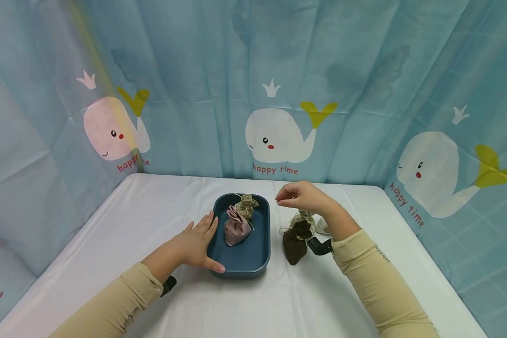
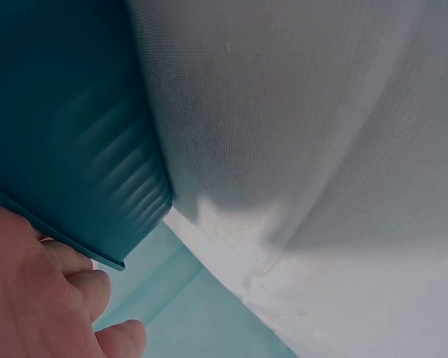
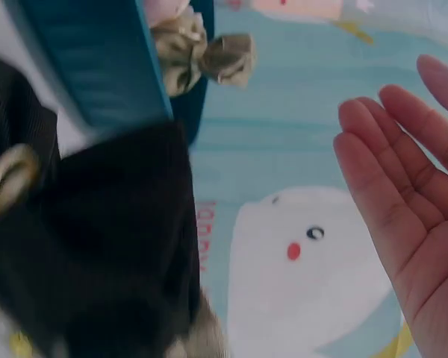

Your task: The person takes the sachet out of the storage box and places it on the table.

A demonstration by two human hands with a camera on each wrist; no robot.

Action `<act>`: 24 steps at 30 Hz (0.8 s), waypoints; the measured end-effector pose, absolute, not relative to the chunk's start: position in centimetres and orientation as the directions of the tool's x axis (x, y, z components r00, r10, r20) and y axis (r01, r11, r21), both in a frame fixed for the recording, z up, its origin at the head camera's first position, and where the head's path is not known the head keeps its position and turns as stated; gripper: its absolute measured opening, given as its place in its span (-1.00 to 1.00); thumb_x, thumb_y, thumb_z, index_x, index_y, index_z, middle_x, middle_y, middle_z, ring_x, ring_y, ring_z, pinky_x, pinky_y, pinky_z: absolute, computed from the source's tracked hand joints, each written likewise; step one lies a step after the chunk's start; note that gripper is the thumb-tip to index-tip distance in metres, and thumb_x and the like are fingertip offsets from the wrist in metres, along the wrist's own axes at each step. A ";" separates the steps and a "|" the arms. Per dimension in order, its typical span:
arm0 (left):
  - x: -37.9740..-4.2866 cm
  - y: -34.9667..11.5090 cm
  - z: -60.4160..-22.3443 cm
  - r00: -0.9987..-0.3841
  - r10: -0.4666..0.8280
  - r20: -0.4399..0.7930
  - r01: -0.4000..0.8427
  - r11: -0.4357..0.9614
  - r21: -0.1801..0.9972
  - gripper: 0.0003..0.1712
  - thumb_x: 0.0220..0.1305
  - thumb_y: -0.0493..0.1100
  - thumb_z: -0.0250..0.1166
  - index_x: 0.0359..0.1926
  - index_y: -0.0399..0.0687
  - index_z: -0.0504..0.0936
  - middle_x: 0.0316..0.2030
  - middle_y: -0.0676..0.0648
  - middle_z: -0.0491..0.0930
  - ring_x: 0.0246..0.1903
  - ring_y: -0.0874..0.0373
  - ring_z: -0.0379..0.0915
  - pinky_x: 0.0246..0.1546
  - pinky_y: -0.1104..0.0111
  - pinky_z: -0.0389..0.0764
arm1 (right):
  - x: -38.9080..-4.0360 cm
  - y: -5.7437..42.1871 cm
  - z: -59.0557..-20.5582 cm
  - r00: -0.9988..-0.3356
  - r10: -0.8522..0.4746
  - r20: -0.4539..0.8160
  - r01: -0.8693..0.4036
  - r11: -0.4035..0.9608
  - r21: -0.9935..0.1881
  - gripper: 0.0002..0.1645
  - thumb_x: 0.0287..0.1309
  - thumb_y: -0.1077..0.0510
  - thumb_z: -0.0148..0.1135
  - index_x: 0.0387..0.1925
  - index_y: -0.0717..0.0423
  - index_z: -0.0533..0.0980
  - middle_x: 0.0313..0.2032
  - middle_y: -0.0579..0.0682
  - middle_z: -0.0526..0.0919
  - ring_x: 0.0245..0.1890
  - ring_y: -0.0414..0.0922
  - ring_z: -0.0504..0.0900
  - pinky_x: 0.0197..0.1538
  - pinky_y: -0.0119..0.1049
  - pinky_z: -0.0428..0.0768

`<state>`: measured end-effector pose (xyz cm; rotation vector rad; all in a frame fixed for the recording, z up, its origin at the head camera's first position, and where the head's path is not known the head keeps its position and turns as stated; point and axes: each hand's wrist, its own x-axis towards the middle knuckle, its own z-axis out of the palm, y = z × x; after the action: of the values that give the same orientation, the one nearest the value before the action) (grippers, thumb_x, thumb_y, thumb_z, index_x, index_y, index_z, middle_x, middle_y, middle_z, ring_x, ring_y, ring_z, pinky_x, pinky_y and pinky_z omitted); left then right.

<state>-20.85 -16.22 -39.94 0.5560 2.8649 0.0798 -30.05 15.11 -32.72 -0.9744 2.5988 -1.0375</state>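
A blue plastic tub (image 1: 240,273) stands on the white table, holding a mauve drawstring pouch (image 1: 236,231) and an olive drawstring pouch (image 1: 247,206). My left hand (image 1: 194,245) rests against the tub's left rim with fingers spread; the left wrist view shows its fingers (image 2: 89,291) at the edge. To the right of the tub, my right hand (image 1: 305,196) is raised above the table, holding nothing; its fingers look loosely bent in the right wrist view. Below it lie a dark brown pouch (image 1: 295,248) and a pale olive pouch (image 1: 301,218), partly hidden.
A whitish item (image 1: 322,226) lies behind the right forearm, mostly hidden. Light blue curtains (image 1: 219,141) with whale prints surround the table (image 1: 279,305) at the back and sides. A black wrist camera mount (image 1: 319,246) hangs beside the brown pouch.
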 end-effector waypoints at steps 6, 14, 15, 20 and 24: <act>-20.9 -16.3 -40.1 -0.905 0.373 -0.202 0.361 0.928 0.096 0.56 -0.45 0.69 0.12 0.42 -0.21 -0.20 0.41 -0.22 -0.36 0.39 -0.10 -0.38 0.25 -0.12 -0.12 | -29.7 12.8 -32.7 -0.759 -0.648 0.067 -0.530 0.554 -0.642 -0.89 0.11 0.08 0.25 -0.32 -0.02 0.62 -0.34 -0.15 0.64 -0.32 -0.21 0.58 -0.22 -0.29 0.54; -21.1 -16.4 -40.5 -0.904 0.368 -0.218 0.355 0.930 0.098 0.57 -0.44 0.69 0.12 0.41 -0.22 -0.22 0.41 -0.21 -0.37 0.39 -0.09 -0.39 0.26 -0.11 -0.15 | -29.9 10.3 -33.3 -0.719 -0.691 0.069 -0.572 0.532 -0.624 -0.91 0.12 0.10 0.25 -0.35 0.00 0.62 -0.38 -0.16 0.63 -0.34 -0.25 0.58 -0.23 -0.35 0.55; -21.1 -16.4 -40.5 -0.904 0.371 -0.212 0.357 0.928 0.104 0.57 -0.44 0.69 0.13 0.41 -0.23 -0.21 0.41 -0.22 -0.36 0.39 -0.10 -0.38 0.26 -0.12 -0.15 | -29.9 10.0 -33.4 -0.717 -0.693 0.073 -0.577 0.532 -0.620 -0.91 0.11 0.10 0.25 -0.35 0.00 0.61 -0.38 -0.16 0.63 -0.34 -0.25 0.58 -0.22 -0.35 0.55; -21.2 -16.4 -40.7 -0.907 0.365 -0.212 0.351 0.931 0.100 0.57 -0.44 0.68 0.14 0.42 -0.21 -0.21 0.41 -0.21 -0.37 0.39 -0.09 -0.39 0.26 -0.11 -0.14 | -30.1 8.8 -33.7 -0.717 -0.693 0.076 -0.591 0.547 -0.594 -0.89 0.11 0.09 0.25 -0.34 0.01 0.62 -0.40 -0.18 0.63 -0.38 -0.27 0.56 -0.25 -0.38 0.53; -21.3 -16.4 -40.9 -0.909 0.350 -0.224 0.342 0.937 0.075 0.56 -0.44 0.69 0.12 0.42 -0.16 -0.25 0.41 -0.17 -0.40 0.39 -0.04 -0.42 0.27 -0.08 -0.14 | -30.3 8.0 -34.3 -0.713 -0.697 0.075 -0.599 0.551 -0.581 -0.86 0.12 0.10 0.25 -0.34 0.07 0.63 -0.43 -0.17 0.63 -0.41 -0.25 0.55 -0.30 -0.38 0.53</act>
<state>-21.31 -16.41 -40.88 0.5188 2.8587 0.0506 -30.32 8.03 -34.29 -1.1043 2.6188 -0.8864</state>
